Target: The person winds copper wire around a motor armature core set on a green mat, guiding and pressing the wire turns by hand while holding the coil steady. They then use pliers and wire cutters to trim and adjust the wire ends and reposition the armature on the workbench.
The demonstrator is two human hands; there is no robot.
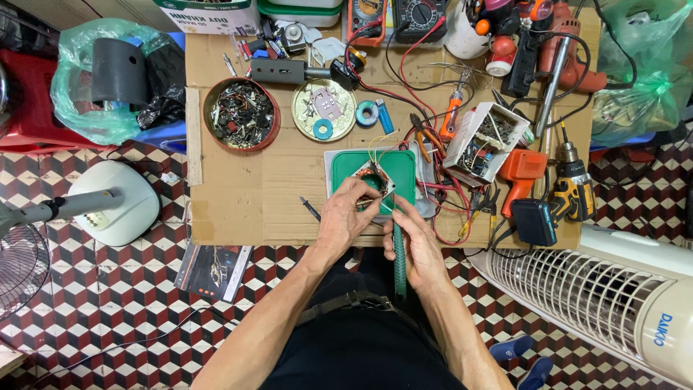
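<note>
My left hand pinches a small circuit board with thin wires, holding it over a green square lid on the cardboard work surface. My right hand grips a green-handled tool, its tip pointing up at the board's edge. Both hands sit at the near edge of the cardboard. The tool's tip is hidden behind my fingers.
A red tin of metal scraps, a gold lid with tape rolls, a white box of parts, pliers, an orange drill, multimeters and red leads crowd the cardboard. A white tower fan lies right; a fan base left.
</note>
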